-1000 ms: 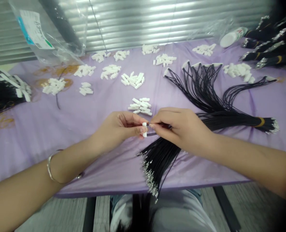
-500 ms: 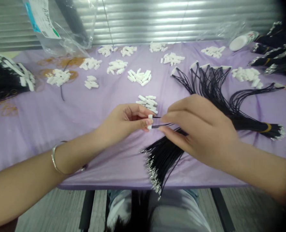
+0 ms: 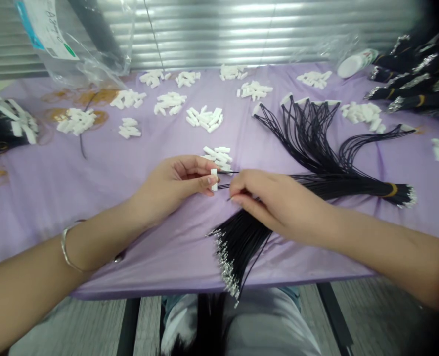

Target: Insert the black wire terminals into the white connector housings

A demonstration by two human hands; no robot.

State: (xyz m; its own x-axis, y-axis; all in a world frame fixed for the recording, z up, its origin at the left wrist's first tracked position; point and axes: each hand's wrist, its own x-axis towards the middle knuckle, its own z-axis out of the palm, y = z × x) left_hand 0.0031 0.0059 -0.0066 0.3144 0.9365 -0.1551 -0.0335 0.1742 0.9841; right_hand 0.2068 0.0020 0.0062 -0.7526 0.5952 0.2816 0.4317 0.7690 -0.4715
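Note:
Between its thumb and fingers, my left hand [image 3: 180,180] pinches a white connector housing [image 3: 214,180]. Black wires run out of the housing's right side, passing by my right hand [image 3: 269,200]. That hand pinches a thin black wire [image 3: 229,199], whose end pokes out left of the fingertips, apart from the housing. Below my right hand fans a bundle of black wires [image 3: 241,242] with silvery metal tips. Just behind my left fingertips lies a small pile of white connector housings [image 3: 219,156].
More piles of white housings [image 3: 204,118] dot the purple tablecloth [image 3: 145,267]. To the right lies a tied harness of black wires [image 3: 353,173]. Wire bundles [image 3: 419,84] fill the back right, beside a white bottle [image 3: 356,63]. A clear plastic bag [image 3: 82,44] stands at the back left.
My right hand has lowered toward the front and its fingertips now show a wire end. My left hand still holds the housing. The whole view has shifted slightly.

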